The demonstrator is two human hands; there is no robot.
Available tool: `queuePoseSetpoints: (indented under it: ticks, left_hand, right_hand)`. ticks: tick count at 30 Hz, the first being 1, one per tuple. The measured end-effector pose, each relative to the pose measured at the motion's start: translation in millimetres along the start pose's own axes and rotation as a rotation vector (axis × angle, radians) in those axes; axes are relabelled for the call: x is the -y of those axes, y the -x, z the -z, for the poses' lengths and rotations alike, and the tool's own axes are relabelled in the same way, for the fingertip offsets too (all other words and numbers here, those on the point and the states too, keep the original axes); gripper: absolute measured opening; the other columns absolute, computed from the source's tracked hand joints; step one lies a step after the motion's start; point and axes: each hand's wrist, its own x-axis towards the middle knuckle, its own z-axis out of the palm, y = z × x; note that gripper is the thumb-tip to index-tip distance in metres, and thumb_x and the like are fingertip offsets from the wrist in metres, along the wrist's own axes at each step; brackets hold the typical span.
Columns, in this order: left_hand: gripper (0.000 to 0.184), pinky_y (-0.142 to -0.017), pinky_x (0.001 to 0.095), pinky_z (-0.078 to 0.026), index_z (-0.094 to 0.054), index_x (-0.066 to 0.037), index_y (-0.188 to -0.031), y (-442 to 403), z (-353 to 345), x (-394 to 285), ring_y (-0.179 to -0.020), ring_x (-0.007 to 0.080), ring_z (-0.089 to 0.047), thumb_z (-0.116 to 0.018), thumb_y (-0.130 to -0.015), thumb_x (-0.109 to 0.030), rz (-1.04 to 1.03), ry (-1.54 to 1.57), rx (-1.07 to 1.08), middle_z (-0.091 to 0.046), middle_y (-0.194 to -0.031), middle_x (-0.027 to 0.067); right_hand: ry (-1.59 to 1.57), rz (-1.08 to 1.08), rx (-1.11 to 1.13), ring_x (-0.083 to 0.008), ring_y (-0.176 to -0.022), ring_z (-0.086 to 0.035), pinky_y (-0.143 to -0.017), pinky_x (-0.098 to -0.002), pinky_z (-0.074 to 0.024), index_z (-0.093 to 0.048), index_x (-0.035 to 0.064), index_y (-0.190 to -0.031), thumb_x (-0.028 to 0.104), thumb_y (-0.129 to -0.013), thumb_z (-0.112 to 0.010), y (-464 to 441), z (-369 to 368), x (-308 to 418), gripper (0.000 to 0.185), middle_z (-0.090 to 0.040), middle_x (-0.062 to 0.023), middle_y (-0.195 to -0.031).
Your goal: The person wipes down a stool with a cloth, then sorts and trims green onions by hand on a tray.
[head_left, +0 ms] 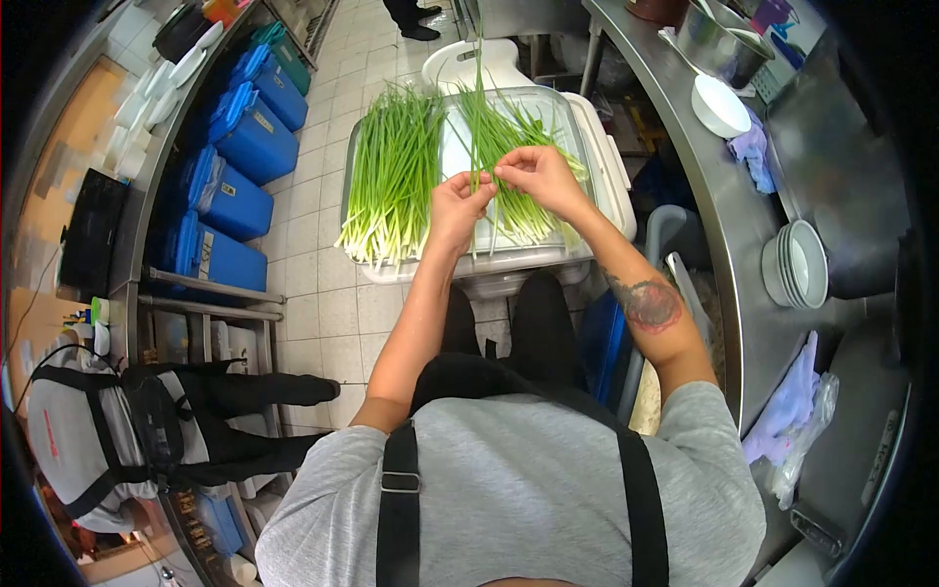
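Close together over the tray [626, 220], both of my hands work at one thin spring onion [476, 117] whose long green stem stands up past the fingers. My left hand [458, 207] is closed in a pinch around this stem. With thumb and finger pressed together, my right hand [538, 179] meets the left fingertips; what it pinches is too small to make out. A thick row of spring onions [393, 166] lies on the tray's left side, white ends toward me. Beneath and beyond my hands lies a second, looser pile of spring onions [523, 210].
Blue lidded bins [249, 137] line the left side. Another person [108, 435] stands at lower left, and someone's dark shoes [421, 32] show at the top. Along the right runs a steel counter [699, 166] with a white bowl [721, 106], stacked bowls [794, 264] and purple cloths [787, 406].
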Motion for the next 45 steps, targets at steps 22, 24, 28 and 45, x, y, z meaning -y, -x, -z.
queuePoseSetpoints:
  ticks: [22,24,28,45]
  left_hand:
    - [0.021,-0.074,0.0347,-0.053,-0.037,0.002,-0.108,-14,6,7,-0.09,0.0271,-0.059,-0.04,-0.088,-0.003,0.126,0.557,-0.039,-0.053,-0.1,0.0187]
    - [0.022,-0.075,0.0348,-0.053,-0.037,0.002,-0.109,-13,2,2,-0.092,0.0282,-0.06,-0.042,-0.088,-0.003,0.066,0.462,-0.117,-0.054,-0.1,0.0179]
    - [0.025,-0.075,0.035,-0.053,-0.039,0.0,-0.111,-15,4,11,-0.091,0.0277,-0.061,-0.048,-0.087,-0.001,-0.042,0.4,-0.113,-0.056,-0.099,0.0155]
    - [0.027,-0.079,0.0363,-0.052,-0.04,0.001,-0.112,-8,-7,-3,-0.085,0.0244,-0.062,-0.05,-0.086,0.002,-0.299,0.332,-0.11,-0.06,-0.092,0.0136]
  right_hand:
    - [0.441,0.077,0.27,-0.0142,-0.06,-0.057,-0.059,-0.0278,-0.0453,-0.062,-0.0001,-0.074,0.019,-0.071,-0.063,4,19,-1,0.019,-0.06,-0.0086,-0.064]
    - [0.461,0.077,0.301,-0.0149,-0.06,-0.057,-0.059,-0.0282,-0.0454,-0.062,0.0002,-0.074,0.018,-0.07,-0.063,5,18,0,0.018,-0.061,-0.009,-0.064]
    - [0.442,-0.006,0.398,-0.0156,-0.061,-0.058,-0.06,-0.0282,-0.0457,-0.064,0.0008,-0.077,0.019,-0.071,-0.064,5,17,-5,0.019,-0.062,-0.0089,-0.065]
    - [-0.102,-0.216,-0.042,-0.0053,-0.063,-0.053,-0.056,-0.0198,-0.0408,-0.067,0.0036,-0.08,0.016,-0.08,-0.063,-7,12,-13,0.013,-0.061,0.0024,-0.07]
